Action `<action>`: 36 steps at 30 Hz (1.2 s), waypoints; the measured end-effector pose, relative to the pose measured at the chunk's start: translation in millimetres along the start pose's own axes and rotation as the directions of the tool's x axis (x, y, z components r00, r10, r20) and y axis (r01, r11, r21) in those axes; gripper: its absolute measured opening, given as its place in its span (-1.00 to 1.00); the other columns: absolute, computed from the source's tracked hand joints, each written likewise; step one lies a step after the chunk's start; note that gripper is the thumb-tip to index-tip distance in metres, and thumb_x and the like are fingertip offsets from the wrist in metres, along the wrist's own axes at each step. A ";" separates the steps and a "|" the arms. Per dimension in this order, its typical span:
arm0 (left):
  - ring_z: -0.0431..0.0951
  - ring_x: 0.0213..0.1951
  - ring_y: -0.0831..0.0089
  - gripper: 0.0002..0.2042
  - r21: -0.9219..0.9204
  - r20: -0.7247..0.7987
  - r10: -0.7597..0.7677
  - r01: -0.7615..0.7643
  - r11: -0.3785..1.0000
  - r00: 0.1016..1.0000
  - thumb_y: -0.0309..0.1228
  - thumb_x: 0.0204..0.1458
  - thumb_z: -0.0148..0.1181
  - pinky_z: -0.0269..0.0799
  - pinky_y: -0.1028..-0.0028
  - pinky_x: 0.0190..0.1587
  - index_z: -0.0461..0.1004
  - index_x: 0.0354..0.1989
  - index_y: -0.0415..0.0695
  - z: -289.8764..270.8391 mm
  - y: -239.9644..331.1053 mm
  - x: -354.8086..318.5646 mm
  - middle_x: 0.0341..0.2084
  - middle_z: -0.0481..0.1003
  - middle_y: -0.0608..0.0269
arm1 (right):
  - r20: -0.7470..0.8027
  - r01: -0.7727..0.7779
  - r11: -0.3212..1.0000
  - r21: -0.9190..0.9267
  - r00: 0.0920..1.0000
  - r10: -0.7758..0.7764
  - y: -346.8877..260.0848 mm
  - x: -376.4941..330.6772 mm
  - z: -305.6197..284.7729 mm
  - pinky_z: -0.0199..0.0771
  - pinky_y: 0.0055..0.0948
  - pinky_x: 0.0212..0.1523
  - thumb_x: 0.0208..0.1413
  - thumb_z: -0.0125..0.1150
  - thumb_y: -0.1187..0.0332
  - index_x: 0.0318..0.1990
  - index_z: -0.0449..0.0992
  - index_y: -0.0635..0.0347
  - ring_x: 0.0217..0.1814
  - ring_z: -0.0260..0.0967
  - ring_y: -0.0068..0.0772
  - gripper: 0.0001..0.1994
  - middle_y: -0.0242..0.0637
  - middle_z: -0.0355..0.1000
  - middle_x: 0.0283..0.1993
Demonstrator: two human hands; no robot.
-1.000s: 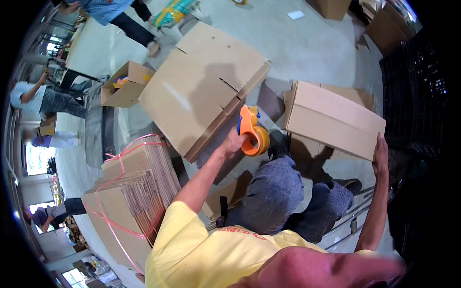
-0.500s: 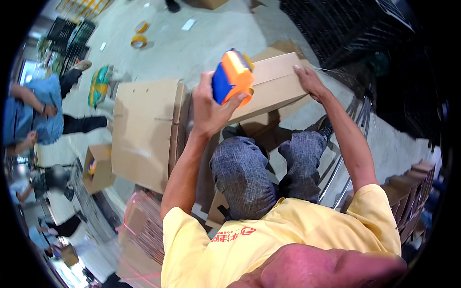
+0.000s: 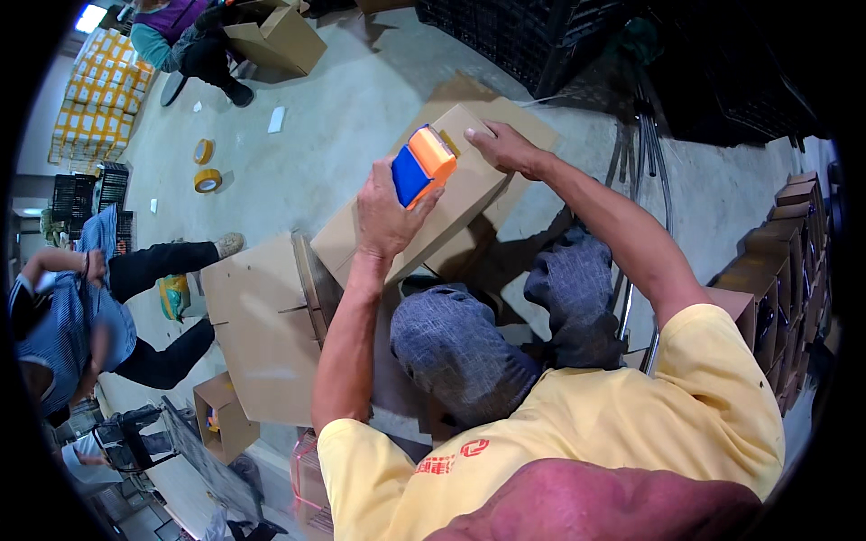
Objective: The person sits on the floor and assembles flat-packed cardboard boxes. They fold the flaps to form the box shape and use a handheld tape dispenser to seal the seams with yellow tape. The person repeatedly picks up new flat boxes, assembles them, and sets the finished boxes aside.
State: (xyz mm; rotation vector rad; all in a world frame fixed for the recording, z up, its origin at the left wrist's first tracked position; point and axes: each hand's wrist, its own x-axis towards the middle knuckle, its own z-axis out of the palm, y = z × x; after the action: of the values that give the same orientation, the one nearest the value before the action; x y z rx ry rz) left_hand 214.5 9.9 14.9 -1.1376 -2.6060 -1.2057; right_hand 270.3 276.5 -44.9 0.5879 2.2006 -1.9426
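My left hand point(image 3: 386, 215) is closed around an orange and blue tape gun point(image 3: 422, 168). The tape gun rests on or just above the top of a long brown cardboard box point(image 3: 471, 187), near its far end; whether they touch I cannot tell. The box lies slanted in front of my knees. At its far right end my right hand point(image 3: 512, 151) grips the edge, thumb on top and the other fingers partly hidden. Beneath and beyond the box, flat cardboard point(image 3: 532, 126) lies on the floor.
Flat cardboard sheets point(image 3: 257, 316) are stacked at my left, near a small open carton point(image 3: 221, 419). Two tape rolls point(image 3: 207, 180) lie on the floor. Black crates point(image 3: 514, 36), metal rods point(image 3: 646, 149) and a row of cartons point(image 3: 767, 279) stand rightward. A person in blue point(image 3: 68, 307) is at left.
The tape gun in my left hand has come lower, along the box top. My right hand has moved left on the box's end. The whole view has turned, bringing a seated person in at top left.
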 end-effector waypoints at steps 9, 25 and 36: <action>0.62 -0.26 -0.15 -0.37 0.141 0.027 0.115 -0.117 0.983 0.993 -0.05 -0.01 0.56 0.52 0.04 -0.22 0.35 -0.01 -0.25 -0.1 9.7 16.9 -0.31 0.54 -0.13 | -0.141 0.347 0.930 -0.119 0.922 -0.362 -25.0 -14.5 6.1 0.32 -0.36 -0.01 0.51 -0.19 -0.21 -0.30 0.50 0.26 -0.21 0.27 -0.38 -0.34 -0.32 0.36 -0.33; 0.62 -0.25 -0.19 -0.38 0.144 0.038 0.081 -0.086 0.986 0.996 -0.08 -0.03 0.57 0.54 0.00 -0.21 0.36 -0.03 -0.25 6.7 19.3 17.8 -0.30 0.55 -0.17 | 0.013 0.353 0.924 0.148 0.933 -0.359 -49.9 -44.2 20.3 0.30 -0.41 -0.05 0.56 -0.20 -0.11 -0.17 0.55 0.16 -0.20 0.18 -0.59 -0.45 -0.50 0.35 -0.28; 0.61 -0.24 -0.18 -0.40 0.179 0.050 0.084 -0.091 0.980 0.995 -0.10 0.00 0.55 0.52 0.02 -0.21 0.34 -0.04 -0.25 5.2 18.0 20.4 -0.28 0.53 -0.15 | 0.096 0.248 0.866 0.434 0.943 -0.318 -44.2 -24.6 27.0 0.30 -0.49 -0.11 0.57 -0.09 0.07 -0.17 0.57 0.09 -0.22 0.18 -0.70 -0.62 -0.60 0.36 -0.28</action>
State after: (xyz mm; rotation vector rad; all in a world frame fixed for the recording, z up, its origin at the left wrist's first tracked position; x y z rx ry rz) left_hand 212.5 33.3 29.5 -1.2390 -2.6007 -0.9161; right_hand 271.8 241.6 0.6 0.1365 1.8613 -2.5405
